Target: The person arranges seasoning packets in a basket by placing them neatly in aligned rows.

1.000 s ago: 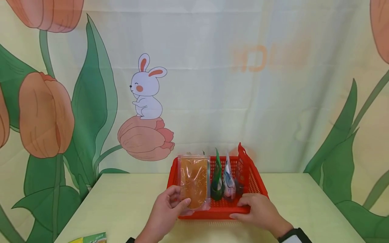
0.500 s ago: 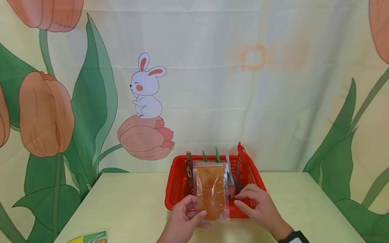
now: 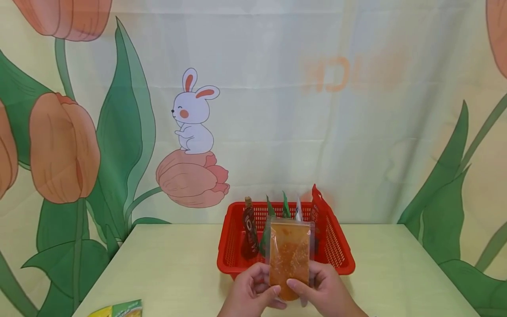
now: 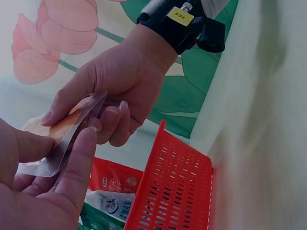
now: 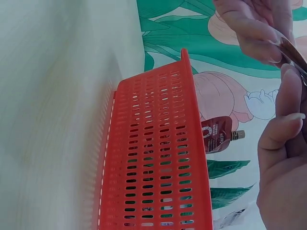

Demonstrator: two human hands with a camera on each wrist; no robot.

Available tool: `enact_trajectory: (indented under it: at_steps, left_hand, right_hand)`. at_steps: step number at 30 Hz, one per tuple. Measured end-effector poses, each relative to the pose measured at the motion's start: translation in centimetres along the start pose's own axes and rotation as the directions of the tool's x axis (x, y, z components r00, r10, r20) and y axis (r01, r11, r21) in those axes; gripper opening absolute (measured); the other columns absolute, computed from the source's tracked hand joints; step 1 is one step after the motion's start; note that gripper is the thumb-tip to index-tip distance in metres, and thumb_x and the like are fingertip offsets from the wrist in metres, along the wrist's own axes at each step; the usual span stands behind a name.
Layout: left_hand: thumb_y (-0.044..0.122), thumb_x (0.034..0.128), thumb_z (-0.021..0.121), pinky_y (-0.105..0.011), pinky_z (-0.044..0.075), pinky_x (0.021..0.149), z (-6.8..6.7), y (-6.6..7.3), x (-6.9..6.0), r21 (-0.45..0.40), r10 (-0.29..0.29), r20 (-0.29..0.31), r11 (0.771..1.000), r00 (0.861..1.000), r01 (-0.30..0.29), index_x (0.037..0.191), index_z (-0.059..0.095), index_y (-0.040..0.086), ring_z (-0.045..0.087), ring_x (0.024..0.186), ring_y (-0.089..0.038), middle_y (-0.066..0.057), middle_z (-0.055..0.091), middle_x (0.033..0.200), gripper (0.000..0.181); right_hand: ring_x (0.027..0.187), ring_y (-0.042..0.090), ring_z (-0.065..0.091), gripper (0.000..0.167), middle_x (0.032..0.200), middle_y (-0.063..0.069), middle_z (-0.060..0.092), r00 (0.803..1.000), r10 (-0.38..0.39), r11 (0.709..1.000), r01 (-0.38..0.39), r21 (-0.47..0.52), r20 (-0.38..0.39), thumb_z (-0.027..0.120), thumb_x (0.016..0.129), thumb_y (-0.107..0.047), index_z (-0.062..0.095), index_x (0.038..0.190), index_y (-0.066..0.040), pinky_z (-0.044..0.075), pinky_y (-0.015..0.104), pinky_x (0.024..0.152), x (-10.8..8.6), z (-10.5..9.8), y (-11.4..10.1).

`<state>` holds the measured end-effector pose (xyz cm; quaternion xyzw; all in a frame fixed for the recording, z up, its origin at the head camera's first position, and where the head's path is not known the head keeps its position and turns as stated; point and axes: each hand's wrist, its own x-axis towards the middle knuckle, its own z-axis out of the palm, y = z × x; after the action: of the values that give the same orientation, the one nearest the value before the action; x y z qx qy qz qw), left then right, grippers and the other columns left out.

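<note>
A clear pouch of orange-brown contents [image 3: 290, 255] is held upright in front of the basket, facing the head camera. At its lower left edge my left hand [image 3: 251, 290] pinches it, thumb in front and fingers behind. My right hand [image 3: 326, 290] grips the lower right edge the same way, thumb on the front face. In the left wrist view the pouch [image 4: 64, 129] is seen edge-on between both hands. Behind it, the red plastic basket [image 3: 227, 246] stands on the table, its front middle hidden by the pouch and hands.
Inside the basket stand a dark red spouted pouch [image 3: 249, 233], green packets [image 3: 286, 204], a white packet [image 3: 299, 210] and a red packet [image 3: 318, 211]. A yellow-green packet [image 3: 124, 309] lies at the table's front left. A printed curtain [image 3: 269, 110] hangs behind the table.
The pouch has moved right and down, away from over the basket's left side. My right hand has left the basket's front rim and taken hold of the pouch's right edge.
</note>
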<state>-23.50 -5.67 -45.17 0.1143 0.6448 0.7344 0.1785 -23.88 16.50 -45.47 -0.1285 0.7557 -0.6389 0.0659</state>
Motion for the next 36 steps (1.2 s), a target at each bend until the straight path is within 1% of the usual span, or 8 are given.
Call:
enact_trajectory:
  at_steps: [10,13,16,20,25,31,33,36]
  left_hand:
    - [0.017,0.0952,0.072,-0.04,0.063,0.084,-0.7,0.6,0.8,0.033,-0.008,0.043,0.999,0.999,0.007,0.128,0.059,0.005,0.075,0.1,-0.026,-0.012,0.073,0.115,0.037]
    - [0.021,0.0964,0.072,-0.037,0.062,0.086,-0.9,1.6,1.4,0.154,0.059,-0.012,0.986,0.998,-0.056,0.127,0.06,0.008,0.074,0.099,-0.022,-0.008,0.074,0.113,0.036]
    - [0.028,0.0974,0.071,-0.035,0.062,0.089,-0.4,3.0,1.7,0.352,0.176,-0.113,0.928,0.978,-0.126,0.127,0.061,0.013,0.07,0.099,-0.018,-0.004,0.072,0.111,0.035]
    - [0.044,0.0977,0.067,-0.039,0.059,0.096,1.2,4.4,1.3,0.646,0.362,-0.184,0.746,0.914,-0.166,0.13,0.061,0.015,0.066,0.11,-0.019,-0.002,0.069,0.123,0.044]
    - [0.064,0.0971,0.055,-0.041,0.06,0.094,3.6,5.4,0.7,0.865,0.537,-0.134,0.474,0.833,-0.165,0.133,0.063,0.009,0.068,0.112,-0.021,-0.005,0.071,0.127,0.067]
    - [0.06,0.0957,0.061,-0.022,0.056,0.057,5.9,6.0,0.6,0.992,0.708,-0.079,0.129,0.702,-0.018,0.088,0.071,0.008,0.061,0.057,-0.01,0.002,0.067,0.067,0.054]
    - [0.05,0.0951,0.067,-0.02,0.052,0.05,6.3,6.2,0.5,0.998,0.719,-0.061,0.044,0.693,0.042,0.078,0.068,0.011,0.054,0.047,-0.009,0.004,0.059,0.056,0.043]
    - [0.038,0.093,0.072,-0.023,0.053,0.047,6.6,6.5,0.5,0.993,0.716,-0.028,-0.059,0.697,0.101,0.075,0.068,0.011,0.056,0.043,-0.01,0.003,0.059,0.053,0.032]
  right_hand:
    - [0.068,0.018,0.068,0.033,0.109,0.011,0.078,0.995,-0.095,0.995,0.095,-0.017,-0.01,0.071,0.098,-0.027,0.069,0.124,-0.006,0.061,0.029,0.064,0.2,0.0,-0.4]
    - [0.067,0.02,0.07,0.028,0.108,0.011,0.078,0.98,-0.163,0.986,0.158,-0.049,-0.116,0.073,0.096,-0.023,0.072,0.119,-0.008,0.062,0.032,0.063,0.5,0.4,-0.7]
    - [0.077,0.014,0.075,0.027,0.108,0.005,0.079,0.943,-0.213,0.974,0.185,-0.13,-0.256,0.077,0.093,-0.027,0.073,0.115,-0.013,0.063,0.031,0.065,0.8,1.3,-1.1]
    - [0.063,0.005,0.069,0.035,0.087,-0.008,0.077,0.887,-0.281,0.926,0.149,-0.348,-0.367,0.079,0.09,-0.042,0.072,0.114,-0.019,0.059,0.023,0.058,1.0,2.7,-1.5]
    - [0.049,0.004,0.046,0.017,0.057,-0.015,0.053,0.857,-0.358,0.8,0.079,-0.594,-0.369,0.08,0.09,-0.037,0.07,0.092,-0.022,0.047,0.018,0.051,1.0,4.0,-1.4]
    - [0.05,-0.005,0.05,0.014,0.055,-0.019,0.051,0.85,-0.431,0.612,0.029,-0.79,-0.303,0.084,0.085,-0.028,0.074,0.088,-0.02,0.056,0.017,0.063,0.6,5.4,-1.2]
    - [0.052,-0.005,0.054,0.016,0.056,-0.02,0.052,0.839,-0.459,0.581,0.036,-0.813,-0.29,0.086,0.082,-0.028,0.075,0.09,-0.019,0.06,0.021,0.067,0.5,5.8,-1.0]
    - [0.056,-0.006,0.059,0.018,0.057,-0.021,0.054,0.829,-0.476,0.581,0.045,-0.813,-0.294,0.086,0.082,-0.03,0.077,0.094,-0.02,0.062,0.026,0.072,0.4,6.2,-0.9]
